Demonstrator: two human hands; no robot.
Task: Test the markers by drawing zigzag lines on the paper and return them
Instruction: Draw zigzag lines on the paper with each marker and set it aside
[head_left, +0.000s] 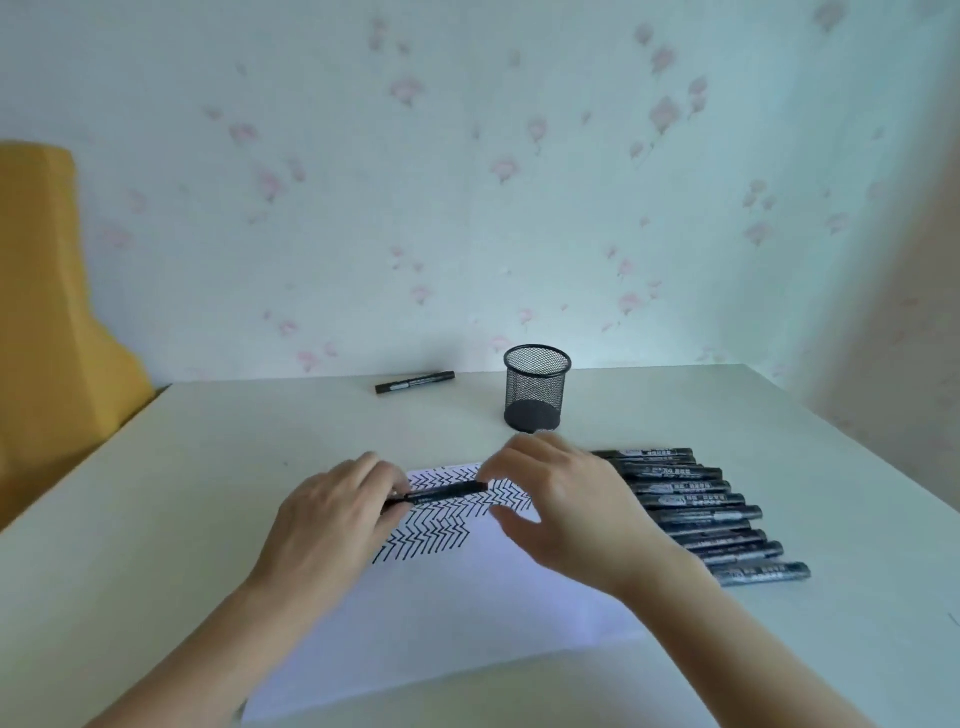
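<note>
A white sheet of paper (467, 613) lies on the table, its far part covered with several rows of black zigzag lines (436, 535). Above it, a black marker (447, 493) is held level between both hands. My left hand (337, 519) grips its left end. My right hand (561, 504) pinches its right end with thumb and forefinger. Whether the cap is on cannot be told. A row of several black markers (701, 514) lies side by side to the right of the paper.
A black mesh pen cup (535, 389) stands empty behind the paper. One more black marker (415, 382) lies alone near the table's far edge. A yellow chair back (47, 312) is at the left. The flowered wall is close behind the table.
</note>
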